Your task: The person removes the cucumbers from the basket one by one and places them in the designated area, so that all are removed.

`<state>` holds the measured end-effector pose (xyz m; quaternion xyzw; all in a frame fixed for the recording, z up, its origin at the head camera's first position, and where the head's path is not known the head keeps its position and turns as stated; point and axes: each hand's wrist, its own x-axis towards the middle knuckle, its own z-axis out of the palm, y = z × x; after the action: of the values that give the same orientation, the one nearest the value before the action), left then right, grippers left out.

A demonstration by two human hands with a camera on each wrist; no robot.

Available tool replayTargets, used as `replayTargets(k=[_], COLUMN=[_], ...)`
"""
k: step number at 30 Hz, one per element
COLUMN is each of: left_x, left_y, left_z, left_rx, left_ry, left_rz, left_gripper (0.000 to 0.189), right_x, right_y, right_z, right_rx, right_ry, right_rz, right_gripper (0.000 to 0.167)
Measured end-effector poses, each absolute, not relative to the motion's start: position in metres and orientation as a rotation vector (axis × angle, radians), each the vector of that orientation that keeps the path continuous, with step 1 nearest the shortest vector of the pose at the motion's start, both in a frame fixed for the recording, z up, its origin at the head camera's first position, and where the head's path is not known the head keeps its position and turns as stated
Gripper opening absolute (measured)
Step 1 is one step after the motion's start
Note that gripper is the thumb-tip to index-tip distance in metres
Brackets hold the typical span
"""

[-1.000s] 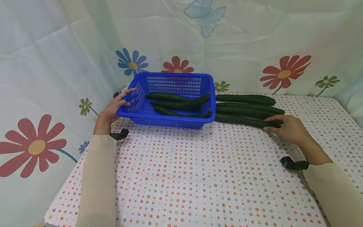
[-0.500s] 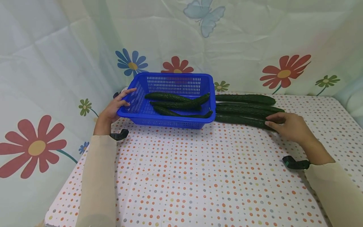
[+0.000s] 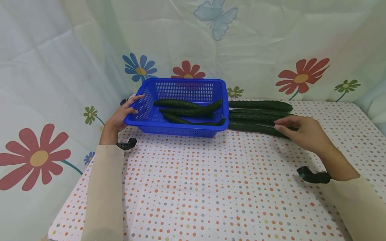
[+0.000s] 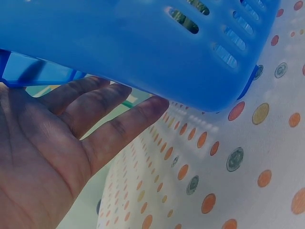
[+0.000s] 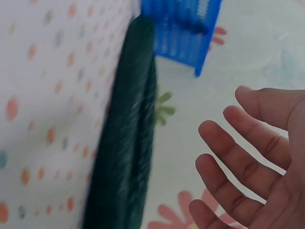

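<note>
A blue plastic basket (image 3: pixel 178 128) with slotted walls stands at the back of the table, and several dark green cucumbers (image 3: pixel 190 111) lie inside it. At its left end my left hand (image 3: pixel 120 115) holds the rim, with two digits showing over it. In the left wrist view the other fingers (image 4: pixel 114 126) lie against the outside wall. Right of the basket, several long cucumbers (image 3: pixel 256 116) lie side by side on the cloth. My right hand (image 3: pixel 307 134) hovers over their right ends, its fingers spread and holding nothing in the right wrist view.
A white tablecloth (image 3: pixel 193 187) with coloured dots covers the table. Behind and to the left hangs a pale curtain (image 3: pixel 256 43) printed with flowers and a butterfly. Dark camera mounts (image 3: pixel 313 175) sit at both wrists.
My right hand has come off the front cucumber's end, risen a little and shifted left above the row. The left hand and the basket have stayed put.
</note>
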<state>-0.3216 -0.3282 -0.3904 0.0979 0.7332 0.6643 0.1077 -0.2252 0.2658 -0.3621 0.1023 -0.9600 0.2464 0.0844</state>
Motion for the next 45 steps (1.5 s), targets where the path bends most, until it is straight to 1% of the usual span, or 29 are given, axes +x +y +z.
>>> replayTargets(k=[5,9,18,22,27,32,36,41,45], left_x=[-0.322,-0.322,-0.323,-0.323,-0.323,-0.325,-0.324,-0.325,-0.324], left_y=[-0.328,-0.328,-0.330,-0.330,-0.331,-0.331,-0.330,-0.329,-0.331], left_z=[-0.391,-0.393,-0.392,-0.392,-0.393,-0.394,-0.394,-0.394,-0.394], left_rx=[0.296,0.290,0.314,0.315,0.315,0.327,0.323,0.312,0.324], left_ry=[2.129,2.123,2.138,2.145,2.155,2.153,2.161,2.162,2.167], left_rz=[1.960,1.969,1.964,1.964,1.958,1.958,1.959,1.969,1.953], left_gripper=[0.066,0.067,0.066,0.066,0.066,0.067,0.066,0.066,0.066], right_x=[-0.213,-0.206,-0.212,-0.226,-0.254,-0.284,-0.303,-0.317,-0.327], right_y=[0.252,0.240,0.197,0.173,0.145,0.121,0.106,0.093,0.083], right_z=[-0.351,-0.344,-0.322,-0.312,-0.307,-0.314,-0.321,-0.326,-0.328], right_rx=[0.336,0.425,0.635,0.690,0.772,0.874,0.898,0.860,0.815], right_ry=[-2.855,-2.827,-2.723,-2.730,-2.781,-2.799,-2.817,-2.922,-3.026], right_rz=[0.761,0.739,0.705,0.769,0.793,0.561,0.368,0.174,0.164], right_gripper=[0.037,0.033,0.027,0.027,0.033,0.036,0.039,0.051,0.059])
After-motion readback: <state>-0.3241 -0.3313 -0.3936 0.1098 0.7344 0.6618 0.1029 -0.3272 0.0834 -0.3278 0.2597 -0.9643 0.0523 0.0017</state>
